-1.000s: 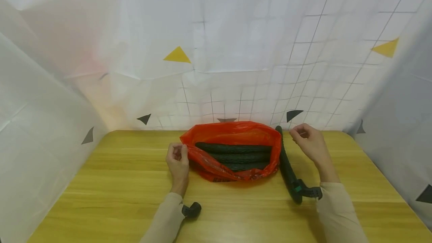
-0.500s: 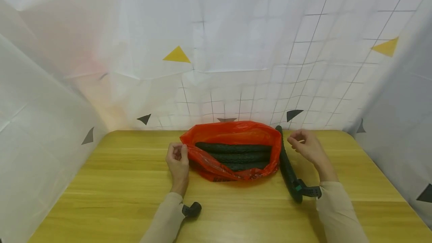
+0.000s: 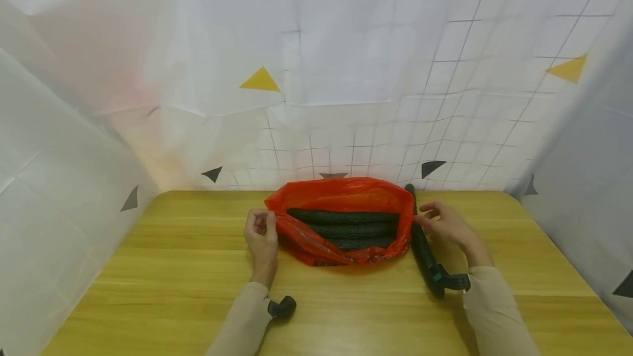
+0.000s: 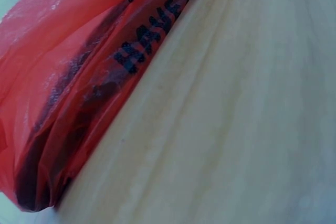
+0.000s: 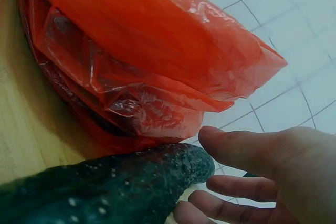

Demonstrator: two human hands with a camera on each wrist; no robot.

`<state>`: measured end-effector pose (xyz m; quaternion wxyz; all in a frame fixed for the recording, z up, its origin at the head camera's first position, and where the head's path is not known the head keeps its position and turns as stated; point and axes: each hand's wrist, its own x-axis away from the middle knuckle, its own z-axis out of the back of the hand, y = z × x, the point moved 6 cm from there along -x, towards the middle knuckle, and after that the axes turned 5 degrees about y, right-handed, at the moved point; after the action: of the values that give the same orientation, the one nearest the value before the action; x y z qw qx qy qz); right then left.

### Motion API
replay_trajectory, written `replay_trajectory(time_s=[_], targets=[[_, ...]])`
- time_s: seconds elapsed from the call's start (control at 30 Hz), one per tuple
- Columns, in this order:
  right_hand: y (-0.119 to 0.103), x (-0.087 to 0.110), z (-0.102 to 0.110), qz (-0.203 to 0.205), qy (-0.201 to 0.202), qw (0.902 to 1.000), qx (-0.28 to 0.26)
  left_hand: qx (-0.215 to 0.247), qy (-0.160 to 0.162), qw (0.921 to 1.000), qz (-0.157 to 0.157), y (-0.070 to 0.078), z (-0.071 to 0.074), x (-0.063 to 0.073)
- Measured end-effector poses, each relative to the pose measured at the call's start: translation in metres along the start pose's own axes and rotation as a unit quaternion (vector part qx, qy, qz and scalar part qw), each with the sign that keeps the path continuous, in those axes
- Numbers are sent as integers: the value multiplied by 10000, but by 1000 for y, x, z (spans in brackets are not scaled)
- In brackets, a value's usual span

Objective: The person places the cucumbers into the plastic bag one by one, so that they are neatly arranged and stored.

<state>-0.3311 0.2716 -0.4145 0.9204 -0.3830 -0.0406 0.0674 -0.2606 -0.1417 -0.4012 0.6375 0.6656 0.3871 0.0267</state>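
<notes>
A red plastic bag (image 3: pixel 341 187) stands with its mouth wide on the wooden table, and several dark green cucumbers (image 3: pixel 343 217) lie side by side in it. My left hand (image 3: pixel 262 243) pinches the bag's left rim between thumb and fingers. Outside the bag, along its right side, lies another cucumber (image 3: pixel 423 257). My right hand (image 3: pixel 451 232) reaches over the far part of that cucumber, thumb close to the bag's right edge. The right wrist view shows the fingers (image 5: pixel 241 187) loosely bent and spread from the thumb beside the cucumber's tip. The left hand is outside the left wrist view.
The yellowish wooden table (image 3: pixel 163 273) runs back to a white sheet (image 3: pixel 346 43) with grid lines, right behind the bag. Black camera mounts stick out from both wrists; the right mount (image 3: pixel 452 281) overlaps the loose cucumber's near end in the head view.
My right hand has come down and slightly left toward the loose cucumber and the bag's right edge, its thumb and fingers parting. The left hand keeps its hold on the bag.
</notes>
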Motion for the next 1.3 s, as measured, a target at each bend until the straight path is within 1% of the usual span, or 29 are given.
replay_trajectory(time_s=[0.2,0.4,0.67,0.93,1.17,1.3], targets=[[-2,1,-7,11,-174,9998,-36,58,20,10000,-31,-1,0,0],[-2,1,-11,-8,-184,9998,68,61,47,9999,-65,0,0,0],[-2,0,-15,-156,-229,9996,10,91,90,9998,-132,0,0,0],[-6,-1,-14,-75,-139,9995,261,167,74,9998,-103,0,0,0],[-1,-3,-16,-221,-105,9997,33,162,95,9998,-118,0,0,0],[4,-4,-16,-353,-149,9992,-57,134,82,9998,-103,0,0,0]])
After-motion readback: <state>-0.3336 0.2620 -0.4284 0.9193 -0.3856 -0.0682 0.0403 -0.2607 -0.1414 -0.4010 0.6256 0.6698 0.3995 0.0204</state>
